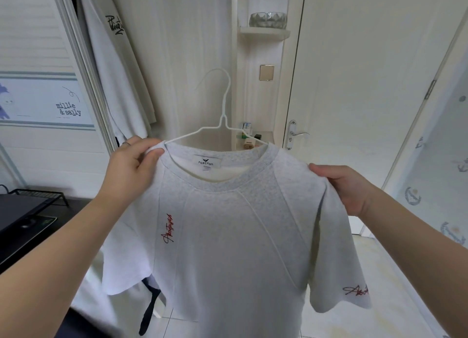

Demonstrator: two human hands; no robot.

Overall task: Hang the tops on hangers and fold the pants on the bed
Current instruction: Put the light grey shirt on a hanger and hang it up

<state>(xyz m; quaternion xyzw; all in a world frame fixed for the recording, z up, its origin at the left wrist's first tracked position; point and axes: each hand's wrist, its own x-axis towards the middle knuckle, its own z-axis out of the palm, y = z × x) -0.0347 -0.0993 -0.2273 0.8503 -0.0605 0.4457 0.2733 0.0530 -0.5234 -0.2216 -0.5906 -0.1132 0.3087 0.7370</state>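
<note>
While my left hand (pixel 131 160) pinches the T-shirt (pixel 228 236) at its shoulder, thumb on the front and fingers curled behind, the cloth bunches up right at the collar's edge. My right hand (pixel 347 188) grips the other shoulder, fingers wrapped over the seam, a little lower than the left.

Between the two hands:
- The shirt hangs front towards me, spread hand to hand, body and sleeves dropping below my wrists.
- The white wire hanger (pixel 223 117) sits inside the neck. One arm goes under the cloth at my left thumb, and the other runs into the collar on the right-hand side.
- Its long axis lies across, from hand to hand. The hook stands up above the collar with its open end turned towards my left.

Beyond the hands:
- The hook is nearer my left hand than my right.
- Up and out past my left hand, another pale top (pixel 111 59) hangs inside the wardrobe. No rail shows from here.
- Past my right hand is a closed door (pixel 354 84).

Judgement: the shirt looks seated on the hanger. Next job is the hook. My left hand is nearer to take the neck of the wire and carry it leftward and up to the wardrobe. Once my right lets go, that shoulder could slide off.
</note>
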